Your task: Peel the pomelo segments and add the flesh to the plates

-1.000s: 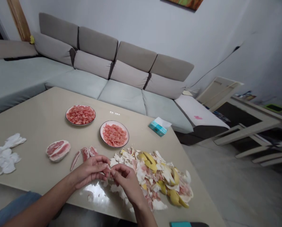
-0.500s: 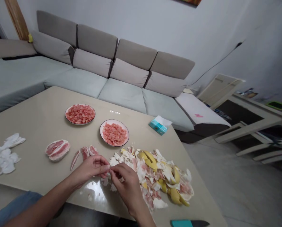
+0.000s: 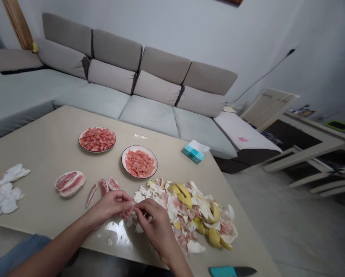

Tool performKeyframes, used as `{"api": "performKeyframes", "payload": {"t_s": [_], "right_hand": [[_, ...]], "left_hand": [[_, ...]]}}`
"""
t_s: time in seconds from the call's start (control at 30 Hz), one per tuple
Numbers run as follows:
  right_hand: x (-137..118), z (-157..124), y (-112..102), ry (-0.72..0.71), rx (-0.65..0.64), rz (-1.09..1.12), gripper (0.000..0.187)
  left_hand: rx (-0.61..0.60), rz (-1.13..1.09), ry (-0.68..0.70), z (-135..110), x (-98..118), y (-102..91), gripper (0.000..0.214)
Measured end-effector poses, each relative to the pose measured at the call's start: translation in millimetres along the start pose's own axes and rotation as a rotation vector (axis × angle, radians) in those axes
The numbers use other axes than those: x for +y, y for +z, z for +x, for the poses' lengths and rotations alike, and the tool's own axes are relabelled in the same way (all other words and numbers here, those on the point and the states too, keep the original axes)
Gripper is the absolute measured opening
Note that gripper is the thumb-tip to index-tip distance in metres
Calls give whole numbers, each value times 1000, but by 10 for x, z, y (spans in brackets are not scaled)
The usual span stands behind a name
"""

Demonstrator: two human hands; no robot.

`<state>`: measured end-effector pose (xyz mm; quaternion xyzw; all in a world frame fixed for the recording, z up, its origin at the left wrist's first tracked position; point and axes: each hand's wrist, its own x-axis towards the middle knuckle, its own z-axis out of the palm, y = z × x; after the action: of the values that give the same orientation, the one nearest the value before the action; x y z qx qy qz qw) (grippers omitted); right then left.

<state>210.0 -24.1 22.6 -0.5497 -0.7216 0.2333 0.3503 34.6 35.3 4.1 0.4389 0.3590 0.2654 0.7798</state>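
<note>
My left hand [image 3: 111, 208] and my right hand [image 3: 154, 227] meet above the table's front edge, their fingertips pinching a small pink piece of pomelo flesh [image 3: 130, 209], mostly hidden by my fingers. Just right of them lies a heap of torn yellow pomelo rind and white pith [image 3: 188, 217]. Left of my left hand are peeled pink pomelo segments [image 3: 70, 184] and smaller pieces [image 3: 107, 185]. Farther back stand two plates of pink pulp [image 3: 97, 128] [image 3: 139, 146]. A pile of white membrane [image 3: 6, 192] lies at the far left.
The beige table [image 3: 42, 154] holds a tissue packet [image 3: 193, 153] near its far edge and a teal-handled knife [image 3: 232, 271] at the front. Behind it runs a grey sofa [image 3: 149, 117]. Pale wooden chairs [image 3: 314, 169] stand at the right.
My hands have drawn slightly closer around the pinched piece. The view has shifted slightly, so the knife shows more fully at the bottom edge.
</note>
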Motion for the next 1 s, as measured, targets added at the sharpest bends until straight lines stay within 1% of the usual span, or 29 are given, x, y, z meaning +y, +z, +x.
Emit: {"api": "performKeyframes", "payload": {"t_s": [0.13,0.2,0.27,0.3,0.37,0.43,0.63,0.83,1.0], "right_hand": [[-10,4,-39,51,11,-3,15],[-8,-1,-66,107,-27,-66,15],[4,-8,-97,155,-67,-130,22],[12,-11,-111,161,-72,-142,19],[29,-14,-130,135,-53,-116,9],[39,-11,-129,103,-26,-73,18],[22,3,-14,100,26,-11,14],[27,-21,90,59,24,-84,14],[41,-39,139,46,20,-168,15]], "left_hand": [[8,-23,-11,3,3,-15,32],[22,-22,-19,5,18,-18,33],[40,-8,-25,3,35,-16,34],[48,2,-27,1,42,-14,34],[61,22,-26,-5,49,-12,34],[64,33,-22,-9,46,-13,34],[37,42,6,14,10,-15,33],[51,57,21,37,-18,4,32],[73,56,-2,32,-27,32,33]]}}
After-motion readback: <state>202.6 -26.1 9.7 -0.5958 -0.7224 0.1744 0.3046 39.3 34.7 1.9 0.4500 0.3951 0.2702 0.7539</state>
